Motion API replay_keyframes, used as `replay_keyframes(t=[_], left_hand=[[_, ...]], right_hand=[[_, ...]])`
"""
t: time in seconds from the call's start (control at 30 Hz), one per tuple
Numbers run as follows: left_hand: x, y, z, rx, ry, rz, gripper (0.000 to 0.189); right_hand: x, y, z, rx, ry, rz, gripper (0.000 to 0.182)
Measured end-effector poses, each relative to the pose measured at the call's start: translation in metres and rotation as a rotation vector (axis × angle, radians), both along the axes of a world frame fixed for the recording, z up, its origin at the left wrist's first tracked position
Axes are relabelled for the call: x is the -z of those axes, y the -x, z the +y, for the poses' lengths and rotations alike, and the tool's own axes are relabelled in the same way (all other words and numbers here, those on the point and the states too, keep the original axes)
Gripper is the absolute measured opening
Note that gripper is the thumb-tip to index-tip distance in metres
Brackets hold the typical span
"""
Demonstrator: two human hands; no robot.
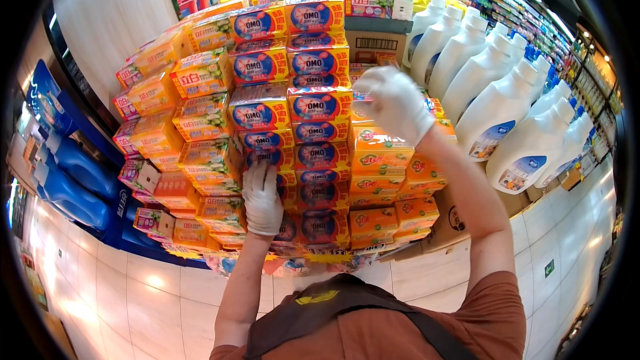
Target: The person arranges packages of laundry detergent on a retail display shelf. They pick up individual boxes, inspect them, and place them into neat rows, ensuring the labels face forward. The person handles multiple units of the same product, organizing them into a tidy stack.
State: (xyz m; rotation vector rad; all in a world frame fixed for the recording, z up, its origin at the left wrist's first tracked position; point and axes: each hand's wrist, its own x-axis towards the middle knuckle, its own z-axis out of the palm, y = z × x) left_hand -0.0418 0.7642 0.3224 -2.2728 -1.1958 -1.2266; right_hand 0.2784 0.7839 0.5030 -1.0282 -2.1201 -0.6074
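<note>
In a white glove, my left hand point(262, 202) lies with its fingers against the front of the OMO soap packs point(257, 114), low in their left column. It touches the stack and grips nothing that I can see. My right hand point(392, 102), also in a white glove, is raised over the column of orange soap packs point(381, 152) on the right. That hand is motion-blurred and its fingers look curled; whether something is in them is hidden. A second OMO column point(316, 106) rises between the two hands. Left of my left hand stand yellow-orange Liby packs point(202, 72).
Large white detergent bottles point(492, 110) stand in rows at the right. Blue bottles point(80, 185) sit on a blue display at the left. Behind the orange packs is a cardboard carton point(375, 44). Pale floor tiles point(150, 300) surround the stack, with stocked shelves point(530, 15) farther back.
</note>
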Motion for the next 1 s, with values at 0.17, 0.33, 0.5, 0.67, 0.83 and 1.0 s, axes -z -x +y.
replay_keyframes(t=[0.17,0.33,0.5,0.67,0.83,1.0], left_hand=[[0.002,0.001,0.002,0.017,0.004,-0.018,0.052],[0.003,0.002,0.002,0.024,-0.015,-0.036,0.047],[0.005,0.002,0.005,0.024,-0.002,-0.051,0.045],[0.002,-0.001,0.004,0.054,-0.017,-0.067,0.049],[0.003,0.001,0.002,0.023,-0.013,-0.053,0.046],[0.002,0.001,0.001,-0.001,-0.004,-0.046,0.043]], right_hand=[[-0.049,-0.086,0.002,0.370,0.778,-0.250,0.037],[-0.045,-0.109,-0.005,0.403,0.848,-0.176,0.039],[-0.030,-0.123,0.001,0.399,0.819,-0.256,0.045],[-0.033,-0.127,0.005,0.450,0.964,-0.182,0.049],[-0.040,-0.115,0.005,0.385,0.989,-0.254,0.069],[-0.037,-0.112,0.014,0.405,1.067,-0.314,0.075]])
